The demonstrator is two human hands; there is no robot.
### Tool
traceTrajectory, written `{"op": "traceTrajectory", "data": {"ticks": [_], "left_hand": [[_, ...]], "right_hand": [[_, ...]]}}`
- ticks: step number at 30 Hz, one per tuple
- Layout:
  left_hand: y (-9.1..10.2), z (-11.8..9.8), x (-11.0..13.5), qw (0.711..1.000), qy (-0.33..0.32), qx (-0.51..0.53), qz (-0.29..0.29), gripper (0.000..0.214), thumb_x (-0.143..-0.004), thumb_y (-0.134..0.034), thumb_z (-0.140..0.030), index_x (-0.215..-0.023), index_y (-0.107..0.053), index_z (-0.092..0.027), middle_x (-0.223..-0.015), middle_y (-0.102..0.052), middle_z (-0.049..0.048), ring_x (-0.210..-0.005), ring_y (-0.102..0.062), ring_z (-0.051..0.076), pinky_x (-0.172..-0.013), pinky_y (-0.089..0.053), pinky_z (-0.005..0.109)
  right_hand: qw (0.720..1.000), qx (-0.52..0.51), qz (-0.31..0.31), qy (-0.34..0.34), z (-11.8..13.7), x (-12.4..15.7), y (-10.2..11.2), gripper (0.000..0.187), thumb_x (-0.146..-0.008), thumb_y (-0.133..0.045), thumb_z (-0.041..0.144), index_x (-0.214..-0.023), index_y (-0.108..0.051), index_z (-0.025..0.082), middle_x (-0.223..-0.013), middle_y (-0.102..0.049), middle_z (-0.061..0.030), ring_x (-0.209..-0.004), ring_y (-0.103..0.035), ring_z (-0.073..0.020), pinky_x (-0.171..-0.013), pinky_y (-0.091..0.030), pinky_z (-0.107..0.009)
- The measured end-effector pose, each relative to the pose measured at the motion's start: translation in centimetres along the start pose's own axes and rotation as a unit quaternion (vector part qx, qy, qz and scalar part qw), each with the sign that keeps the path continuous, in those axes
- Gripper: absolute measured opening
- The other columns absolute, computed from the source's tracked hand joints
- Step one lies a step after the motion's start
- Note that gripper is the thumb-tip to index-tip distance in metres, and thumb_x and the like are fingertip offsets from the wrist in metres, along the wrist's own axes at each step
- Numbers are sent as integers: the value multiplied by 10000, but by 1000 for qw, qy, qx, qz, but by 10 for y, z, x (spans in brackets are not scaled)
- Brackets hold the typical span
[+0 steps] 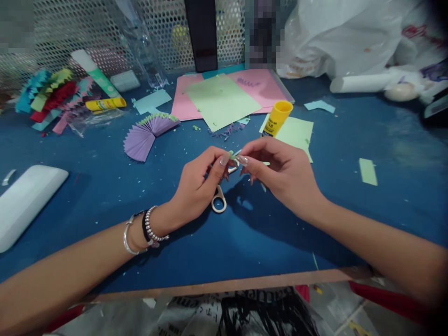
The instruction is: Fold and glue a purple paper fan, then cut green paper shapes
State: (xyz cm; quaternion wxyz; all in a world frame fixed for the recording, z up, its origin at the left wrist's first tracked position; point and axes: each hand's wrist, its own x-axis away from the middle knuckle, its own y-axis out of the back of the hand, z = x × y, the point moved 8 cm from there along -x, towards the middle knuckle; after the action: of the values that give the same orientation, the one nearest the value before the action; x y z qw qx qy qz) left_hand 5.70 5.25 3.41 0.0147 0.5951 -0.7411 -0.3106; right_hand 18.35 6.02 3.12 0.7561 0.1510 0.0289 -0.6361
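My left hand (201, 184) and my right hand (283, 175) meet over the middle of the table, fingertips pinched close together. Between them is a tiny piece of green paper (232, 156), mostly covered by the fingers. Both hands are closed on it, as far as I can see. Below them lies a pair of scissors (219, 199) with pale handles; the blades are hidden. Just beyond my right hand stands a yellow glue stick (277, 118) beside a pale green paper sheet (297, 133). A pleated purple paper fan (142, 140) with a green fringed edge lies left of my hands.
Pink paper (184, 100) and a green square (224, 100) lie at the back. Folded colourful paper pieces (52, 98), another glue stick (105, 103) and a white-and-green tube (96, 74) sit back left. A white case (31, 203) is at left, a plastic bag (343, 35) back right.
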Motion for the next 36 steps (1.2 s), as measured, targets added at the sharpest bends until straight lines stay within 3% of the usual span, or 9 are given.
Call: {"op": "traceTrajectory", "data": {"ticks": [13,24,36], "left_hand": [[-7,8,1,998,29,44,34,191,-918,-383,-337,-944,-513,-201,-703,-543,-21,-588,-498,83,-529,-397,195],[-5,4,0,999,14,42,26,178,-920,-384,-302,-906,-519,-188,-714,-552,-19,-622,-510,79,-570,-406,188],[-6,3,0,999,11,23,28,191,-919,-377,-314,-924,-530,-200,-708,-564,-22,-583,-489,81,-561,-392,196]], "right_hand": [[1000,-3,-2,0,0,-2,1,130,-773,-626,311,-834,-600,199,-607,-569,23,-522,-521,-84,-442,-421,-212],[998,-53,21,-20,-5,-3,-1,146,-801,-593,315,-888,-537,211,-618,-541,39,-529,-525,-81,-444,-413,-209],[998,-54,32,-21,-6,-3,-4,155,-773,-625,317,-826,-546,194,-596,-545,43,-487,-509,-69,-443,-430,-206]]}}
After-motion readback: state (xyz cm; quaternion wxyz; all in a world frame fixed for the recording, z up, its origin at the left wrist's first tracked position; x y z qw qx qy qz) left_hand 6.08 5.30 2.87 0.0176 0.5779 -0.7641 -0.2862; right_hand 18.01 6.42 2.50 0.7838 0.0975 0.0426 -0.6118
